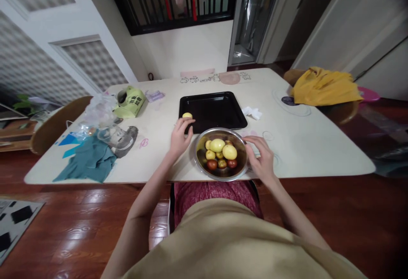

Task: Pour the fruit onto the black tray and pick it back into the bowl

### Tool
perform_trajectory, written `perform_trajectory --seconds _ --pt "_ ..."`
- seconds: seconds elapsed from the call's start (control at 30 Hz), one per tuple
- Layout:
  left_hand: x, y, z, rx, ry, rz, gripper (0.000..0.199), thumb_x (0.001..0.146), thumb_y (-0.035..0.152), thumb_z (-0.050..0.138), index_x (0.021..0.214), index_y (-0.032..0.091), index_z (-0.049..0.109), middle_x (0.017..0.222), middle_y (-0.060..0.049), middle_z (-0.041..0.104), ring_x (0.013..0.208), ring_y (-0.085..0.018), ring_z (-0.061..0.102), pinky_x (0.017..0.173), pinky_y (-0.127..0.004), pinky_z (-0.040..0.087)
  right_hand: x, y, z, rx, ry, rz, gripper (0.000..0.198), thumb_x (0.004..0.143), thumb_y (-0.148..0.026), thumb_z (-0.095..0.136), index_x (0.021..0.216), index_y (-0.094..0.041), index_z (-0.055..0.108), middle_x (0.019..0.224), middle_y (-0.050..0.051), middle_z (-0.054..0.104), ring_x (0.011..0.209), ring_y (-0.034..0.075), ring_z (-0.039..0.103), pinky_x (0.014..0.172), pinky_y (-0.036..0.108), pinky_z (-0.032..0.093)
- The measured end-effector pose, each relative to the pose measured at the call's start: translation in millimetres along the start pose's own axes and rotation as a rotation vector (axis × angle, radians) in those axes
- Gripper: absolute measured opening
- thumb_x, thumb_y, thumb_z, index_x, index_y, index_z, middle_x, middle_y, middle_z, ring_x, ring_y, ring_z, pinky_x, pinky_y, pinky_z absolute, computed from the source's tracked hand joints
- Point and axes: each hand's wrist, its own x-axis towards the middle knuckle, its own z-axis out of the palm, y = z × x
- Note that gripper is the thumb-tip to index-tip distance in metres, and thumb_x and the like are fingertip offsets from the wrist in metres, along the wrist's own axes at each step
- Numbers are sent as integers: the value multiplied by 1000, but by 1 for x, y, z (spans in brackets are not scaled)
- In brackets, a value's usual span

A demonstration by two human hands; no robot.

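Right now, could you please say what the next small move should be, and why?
Perhaps ease the left hand away from the round yellow item: it's at the left side of the black tray, and others lie in the bowl.

From where I stand, the bowl (201,153) is shiny, smooth metal, and the fruit (217,145) inside has smooth skin with a slight gleam. The black tray (213,113) has a slick, glossy finish, perhaps coated metal, though it's hard to be sure. The counter (302,143) is smooth. Crinkled clear plastic makes the bag (100,107); the teal cloth (89,160) looks matt, and the wooden floor (95,219) shines.
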Motion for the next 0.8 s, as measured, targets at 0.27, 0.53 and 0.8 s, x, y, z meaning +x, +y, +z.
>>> perform_trajectory --seconds 0.27,0.53,0.8 --pt "51 -64 23 323 -375 -283 47 94 15 68 141 14 64 149 -20 60 138 -36 60 122 -52 47 -5 25 9 32 73 -51 31 110 -29 45 111 -24 76 107 9 78 106 29 71 98 50 56" --pt "50 -73 31 330 -367 -343 44 87 12 77 129 16 68 129 -17 69 114 -34 71 107 -50 56 -6 23 10 5 101 -32 37 112 -30 41 104 -24 77 100 9 78 99 27 70 92 48 54" --pt "35 -26 5 -91 -162 -256 40 88 26 83 124 17 68 123 -12 73 111 -27 73 98 -43 63 -5 20 11 8 104 -39 37 112 -28 41 102 -23 76 97 9 77 95 26 69 89 47 53"
